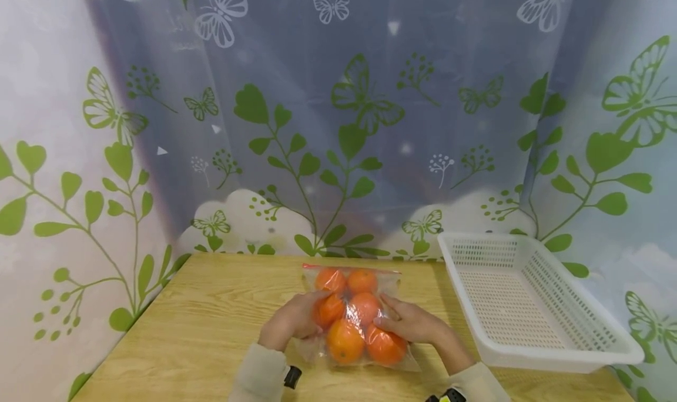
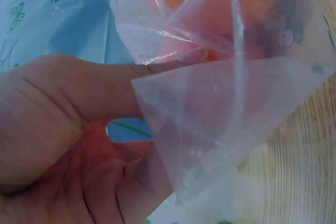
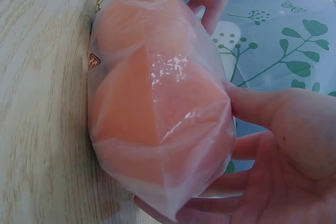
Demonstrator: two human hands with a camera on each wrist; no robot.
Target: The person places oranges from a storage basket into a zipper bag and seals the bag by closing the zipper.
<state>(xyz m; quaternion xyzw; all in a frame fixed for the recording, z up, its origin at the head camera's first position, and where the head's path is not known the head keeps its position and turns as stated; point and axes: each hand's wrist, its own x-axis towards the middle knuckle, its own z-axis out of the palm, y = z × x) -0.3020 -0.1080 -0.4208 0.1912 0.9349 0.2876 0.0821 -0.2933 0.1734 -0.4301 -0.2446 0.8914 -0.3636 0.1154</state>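
A clear zip bag (image 1: pixel 390 280) of several oranges (image 1: pixel 345 341) lies between my hands, its red seal strip (image 1: pixel 313 266) along the far edge. My left hand (image 1: pixel 297 318) grips the bag's left side, thumb on top against the fruit. On the opposite side my right hand (image 1: pixel 415 321) holds the bag, its thumb over an orange and the other fingers reaching under. In the left wrist view, a loose corner of the plastic (image 2: pixel 210 119) covers part of the left fingers. The right wrist view shows the bag's side close to the wood surface, with small printed pictures on it.
To the right on the wooden table (image 1: pixel 222 308) stands a white perforated plastic basket (image 1: pixel 478 325). A curtain (image 1: pixel 296 173) printed with butterflies and leaves surrounds the table at the back and sides. Dark wristbands (image 1: pixel 292 377) show at both sleeves.
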